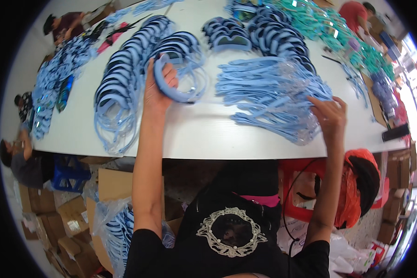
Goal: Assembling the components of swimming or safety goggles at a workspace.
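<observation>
My left hand (pixel 160 88) is closed around the side of a light blue goggle frame (pixel 175 95), raised just over the white table. Beside that hand stand a long row of similar blue goggles (pixel 113 88) and a shorter row (pixel 183 42), some with straps attached. On the right, a pile of light blue straps (pixel 250 83) lies spread out, with clear plastic parts at its right end. My right hand (pixel 330 115) reaches to that end, thumb and fingers pinched on a strap; its tip is partly hidden.
More blue goggles (pixel 282 37) line the far side of the white table (pixel 190 139), near green straps (pixel 319 23). Blue pieces heap at the left. A black cylinder (pixel 395 133) sits by the right edge. Cardboard boxes (pixel 74 217) and a red stool (pixel 294 208) are below; several people work around.
</observation>
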`<state>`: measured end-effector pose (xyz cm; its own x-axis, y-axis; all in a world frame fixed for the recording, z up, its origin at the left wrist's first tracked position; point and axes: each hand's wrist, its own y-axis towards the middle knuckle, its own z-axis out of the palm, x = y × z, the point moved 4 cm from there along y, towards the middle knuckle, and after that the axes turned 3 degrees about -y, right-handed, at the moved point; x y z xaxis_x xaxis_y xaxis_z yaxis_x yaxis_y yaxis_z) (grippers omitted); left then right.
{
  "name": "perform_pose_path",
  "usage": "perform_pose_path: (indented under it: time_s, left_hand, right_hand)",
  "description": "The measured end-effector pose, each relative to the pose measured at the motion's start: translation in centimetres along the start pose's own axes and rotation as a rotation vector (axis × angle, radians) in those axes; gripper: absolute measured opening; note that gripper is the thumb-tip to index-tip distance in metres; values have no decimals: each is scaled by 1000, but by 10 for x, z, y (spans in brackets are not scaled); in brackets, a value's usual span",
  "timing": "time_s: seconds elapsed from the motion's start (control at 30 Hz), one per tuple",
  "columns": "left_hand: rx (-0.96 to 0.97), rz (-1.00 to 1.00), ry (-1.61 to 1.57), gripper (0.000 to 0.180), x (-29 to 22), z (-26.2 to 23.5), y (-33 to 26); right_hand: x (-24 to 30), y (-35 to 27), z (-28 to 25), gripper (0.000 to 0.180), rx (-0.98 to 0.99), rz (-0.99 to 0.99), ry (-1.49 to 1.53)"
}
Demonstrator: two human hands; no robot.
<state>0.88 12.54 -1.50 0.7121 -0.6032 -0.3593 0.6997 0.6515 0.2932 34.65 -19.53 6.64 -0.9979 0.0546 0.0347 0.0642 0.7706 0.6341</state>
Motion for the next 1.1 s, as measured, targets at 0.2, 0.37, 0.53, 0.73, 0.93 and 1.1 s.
perform_pose_path:
  time_s: [0.2,0.37,0.53,0.73,0.93,1.1]
  left_hand:
    - [-119,-114,555,33,28,38,51]
    - [67,-254,704,30,57,53,52]
    - [15,-280,715,31,50,43,43]
    - [-94,-218,728,33,42,36,46]
    - [-81,-147,533,31,36,33,48]
    - [59,-165,794,28,73,59,38]
  right_hand:
    - [-64,-35,-14,11,-334,567,539]
    - [-103,-82,-50,9,-639,651,719]
    - [-58,-89,-48,11,-552,735,996]
    - [-27,-82,-73,27,-250,550,386]
    - [-51,-128,-79,41,-545,663,1020]
    - [14,-57,-5,41,-524,570,1739]
